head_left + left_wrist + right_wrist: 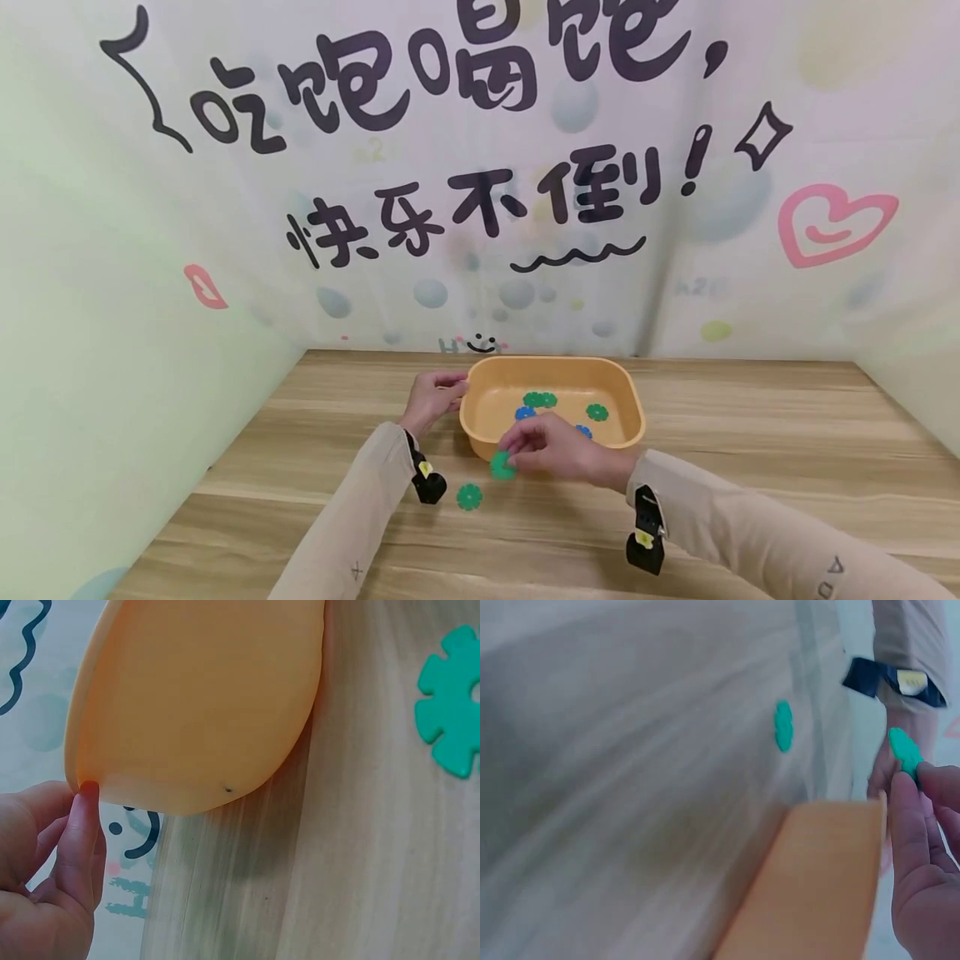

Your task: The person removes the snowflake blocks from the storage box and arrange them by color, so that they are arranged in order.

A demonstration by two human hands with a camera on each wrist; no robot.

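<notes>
My left hand (433, 402) pinches the left rim of an orange plastic basin (555, 373); in the left wrist view its thumb and fingers (84, 847) meet at the basin's edge. In front of the basin, my right hand (558, 450) holds a green notched plastic disc (501, 466) between thumb and fingertips. The right wrist view shows this held disc (905, 752) edge-on, off the table. A second green notched disc (469, 497) lies on the table left of it. Inside the basin are green discs (597, 412) and blue discs (526, 412), partly hidden by the right hand.
The wood-grain table (750, 467) ends at a printed cloth wall (420, 317) behind the basin. A pale green wall (90, 333) stands at the left. Both wrists wear black straps with small camera mounts (645, 537).
</notes>
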